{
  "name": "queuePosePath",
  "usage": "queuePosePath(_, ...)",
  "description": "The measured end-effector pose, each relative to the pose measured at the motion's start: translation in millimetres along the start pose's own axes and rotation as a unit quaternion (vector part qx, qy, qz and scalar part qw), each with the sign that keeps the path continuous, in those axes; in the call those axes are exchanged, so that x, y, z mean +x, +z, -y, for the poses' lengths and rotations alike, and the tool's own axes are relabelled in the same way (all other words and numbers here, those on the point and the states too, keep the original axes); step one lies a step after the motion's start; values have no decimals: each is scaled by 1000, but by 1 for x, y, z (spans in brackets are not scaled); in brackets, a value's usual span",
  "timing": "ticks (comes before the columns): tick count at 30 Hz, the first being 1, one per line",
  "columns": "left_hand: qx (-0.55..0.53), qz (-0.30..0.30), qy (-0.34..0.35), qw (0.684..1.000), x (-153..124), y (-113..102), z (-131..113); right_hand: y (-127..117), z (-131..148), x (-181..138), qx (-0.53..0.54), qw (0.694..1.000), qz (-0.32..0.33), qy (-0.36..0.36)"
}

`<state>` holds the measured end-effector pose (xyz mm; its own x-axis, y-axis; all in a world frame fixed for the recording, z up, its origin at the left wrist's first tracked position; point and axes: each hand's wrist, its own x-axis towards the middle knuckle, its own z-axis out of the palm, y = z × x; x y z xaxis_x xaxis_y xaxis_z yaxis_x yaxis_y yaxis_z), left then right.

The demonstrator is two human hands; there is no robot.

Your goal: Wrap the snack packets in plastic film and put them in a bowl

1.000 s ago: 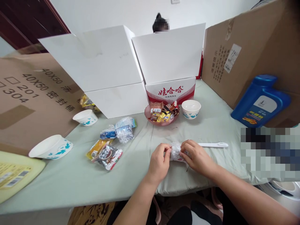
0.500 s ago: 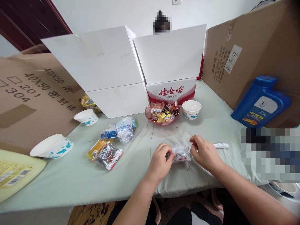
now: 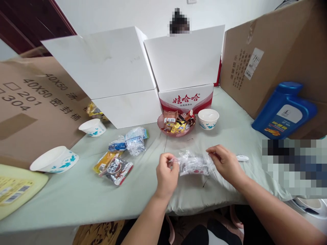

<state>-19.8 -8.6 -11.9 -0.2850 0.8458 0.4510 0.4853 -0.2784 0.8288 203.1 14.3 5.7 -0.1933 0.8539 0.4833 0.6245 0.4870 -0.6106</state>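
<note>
On the table before me lies a small packet [image 3: 196, 169] with red and dark print, wrapped in clear, crinkled plastic wrap [image 3: 187, 157]. My left hand [image 3: 167, 173] is closed, thumb against fingers, pinching the left end of the wrap. At the other end my right hand [image 3: 226, 165] is closed too, its fingertips on the wrap's right edge. The film stretches between both hands over the packet. Just behind my right hand lies a white plastic utensil [image 3: 242, 158], partly hidden. A thin dark strand [image 3: 204, 183] rests in front of the packet.
A pink glass bowl [image 3: 163, 131] of snacks and a paper bowl [image 3: 208, 119] stand ahead. Left lie several wrapped packets [image 3: 117, 168], with paper bowls [image 3: 57, 160] beyond. White boxes [image 3: 122, 109], cardboard [image 3: 245, 51] and a blue bottle [image 3: 283, 112] border the table.
My left hand has moved left, drawing the wrap out wider around the packet. The right hand has barely shifted, staying at the right end.
</note>
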Motion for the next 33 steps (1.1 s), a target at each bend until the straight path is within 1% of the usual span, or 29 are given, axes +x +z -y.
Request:
queuePosePath(1, -4, -17, -27, 999, 4, -4, 4, -2, -2, 1, -6, 1000, -30, 2)
queuePosePath(2, 9, -14, -47, 999, 8, -9, 8, -4, -5, 2, -13, 999, -50, 5)
queuePosePath(3, 36, 8, -61, 997, 12, -14, 11, -5, -7, 3, -19, 998, -59, 10)
queuePosePath(4, 68, 42, -71, 994, 16, -20, 14, -5, -10, 4, -25, 998, -54, 15)
queuePosePath(6, 142, 124, -81, 979, 19, -28, 19, -3, -15, 4, -45, 999, -12, 24)
queuePosePath(7, 173, 152, -76, 970, 20, -31, 19, -2, -16, 3, -59, 998, 11, 28)
queuePosePath(8, 194, 167, -59, 965, 19, -33, 18, -1, -17, 3, -75, 997, 22, 26)
queuePosePath(10, 213, 189, 9, 959, 17, -34, 14, -1, -14, 2, -100, 995, 10, -1)
queuePosePath(12, 190, 227, 91, 951, 15, -32, 9, -3, -8, 1, -104, 993, 2, -61)
queuePosePath(13, 168, 247, 118, 947, 15, -30, 7, -4, -5, 1, -101, 990, 22, -96)
queuePosePath(14, 147, 257, 128, 947, 14, -29, 6, -5, -2, 0, -97, 986, 57, -126)
queuePosePath(15, 130, 253, 120, 951, 14, -28, 5, -6, 0, 0, -92, 980, 99, -146)
queuePosePath(16, 115, 235, 98, 960, 15, -27, 5, -6, 1, 0, -89, 975, 136, -154)
queuePosePath(17, 98, 207, 65, 971, 16, -26, 5, -7, 1, 0, -86, 972, 159, -150)
queuePosePath(18, 73, 175, 26, 981, 17, -26, 6, -7, -1, 0, -83, 973, 168, -135)
queuePosePath(19, 43, 144, -14, 989, 18, -25, 7, -7, -3, 0, -79, 977, 162, -111)
queuePosePath(20, 10, 117, -50, 992, 19, -25, 9, -7, -6, 1, -77, 983, 144, -82)
queuePosePath(22, -44, 83, -110, 989, 20, -23, 14, -8, -12, 3, -87, 992, 83, -31)
queuePosePath(23, -52, 79, -136, 986, 21, -23, 17, -9, -14, 3, -99, 994, 42, -17)
queuePosePath(25, -25, 87, -163, 982, 22, -22, 23, -10, -15, 4, -131, 990, -46, -24)
queuePosePath(26, 4, 87, -158, 984, 22, -22, 25, -11, -13, 3, -144, 985, -89, -40)
queuePosePath(27, 42, 73, -134, 987, 22, -23, 26, -12, -11, 2, -148, 979, -124, -60)
queuePosePath(28, 84, 43, -92, 991, 22, -24, 25, -12, -7, 1, -142, 976, -145, -84)
queuePosePath(29, 125, -1, -36, 992, 22, -26, 23, -13, -3, -1, -124, 975, -149, -111)
queuePosePath(30, 158, -49, 29, 986, 21, -28, 19, -12, 2, -3, -99, 976, -133, -138)
queuePosePath(31, 179, -86, 95, 975, 20, -30, 15, -11, 6, -5, -72, 979, -98, -164)
queuePosePath(32, 187, -98, 154, 965, 19, -32, 11, -9, 10, -7, -48, 981, -51, -183)
queuePosePath(33, 186, -77, 202, 958, 18, -32, 8, -6, 12, -8, -34, 981, 1, -190)
